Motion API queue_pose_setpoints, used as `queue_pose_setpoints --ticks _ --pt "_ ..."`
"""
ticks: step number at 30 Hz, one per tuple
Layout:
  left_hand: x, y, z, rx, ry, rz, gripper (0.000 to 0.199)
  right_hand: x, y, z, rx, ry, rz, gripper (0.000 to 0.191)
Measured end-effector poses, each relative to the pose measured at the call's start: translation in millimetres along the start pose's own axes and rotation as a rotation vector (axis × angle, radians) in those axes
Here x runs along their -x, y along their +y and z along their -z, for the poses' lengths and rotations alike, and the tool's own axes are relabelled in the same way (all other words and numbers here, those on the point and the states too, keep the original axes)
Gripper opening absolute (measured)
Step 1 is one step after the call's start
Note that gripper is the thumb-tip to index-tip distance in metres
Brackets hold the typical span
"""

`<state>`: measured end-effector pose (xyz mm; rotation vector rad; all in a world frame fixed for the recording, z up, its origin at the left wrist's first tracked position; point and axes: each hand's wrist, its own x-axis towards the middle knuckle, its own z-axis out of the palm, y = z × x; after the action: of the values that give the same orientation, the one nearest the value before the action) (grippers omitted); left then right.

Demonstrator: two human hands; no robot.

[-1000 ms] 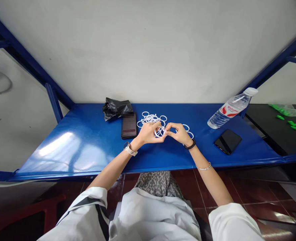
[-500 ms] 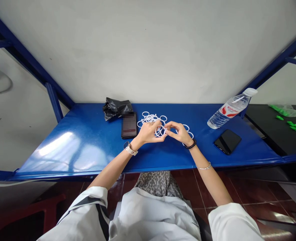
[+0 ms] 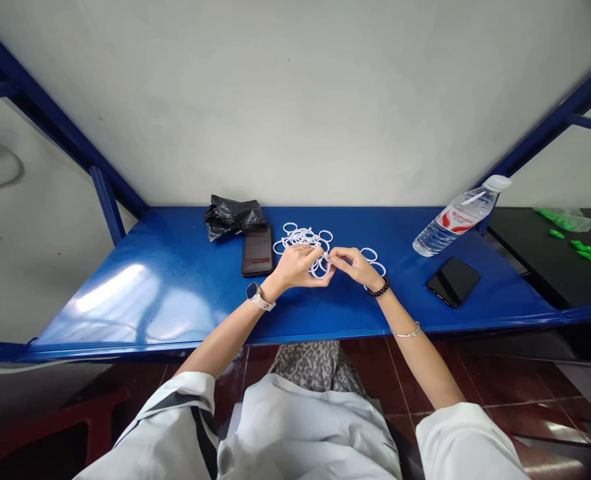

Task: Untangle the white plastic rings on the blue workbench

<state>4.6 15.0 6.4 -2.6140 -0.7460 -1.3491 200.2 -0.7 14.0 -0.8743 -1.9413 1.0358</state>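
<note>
My left hand (image 3: 297,265) and my right hand (image 3: 356,265) meet over the blue table (image 3: 175,293), fingertips together. Between them they pinch a small bunch of white rings (image 3: 321,265). Just behind the hands lies a loose pile of white rings (image 3: 301,235). Two more white rings (image 3: 373,260) rest on the table beside my right hand. A watch sits on my left wrist and a dark bead bracelet on my right.
A phone with a lit screen (image 3: 257,249) lies left of the pile, a crumpled black bag (image 3: 231,215) behind it. A second dark phone (image 3: 452,281) and a tilted water bottle (image 3: 459,215) are to the right. Green pieces (image 3: 581,248) lie on a dark table at far right.
Both hands have dipped slightly toward the table and closed tighter around the bunch of rings. Everything else on the table is where it was.
</note>
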Motion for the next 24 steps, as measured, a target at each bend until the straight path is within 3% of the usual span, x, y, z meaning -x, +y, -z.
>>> queue_pose_setpoints --ticks 6,14,24 --pt "-1 3 -0.8 -0.065 0.004 -0.083 0.028 -1 -1 -1 -0.019 -0.024 -0.06 0.056" --pt "3 -3 -1.9 -0.031 -0.058 -0.027 0.034 -1 -4 -1 -0.115 0.01 -0.056 0.048" --pt "3 -10 -0.3 0.026 -0.227 0.091 0.044 -1 -5 -3 -0.034 0.11 -0.001 0.041"
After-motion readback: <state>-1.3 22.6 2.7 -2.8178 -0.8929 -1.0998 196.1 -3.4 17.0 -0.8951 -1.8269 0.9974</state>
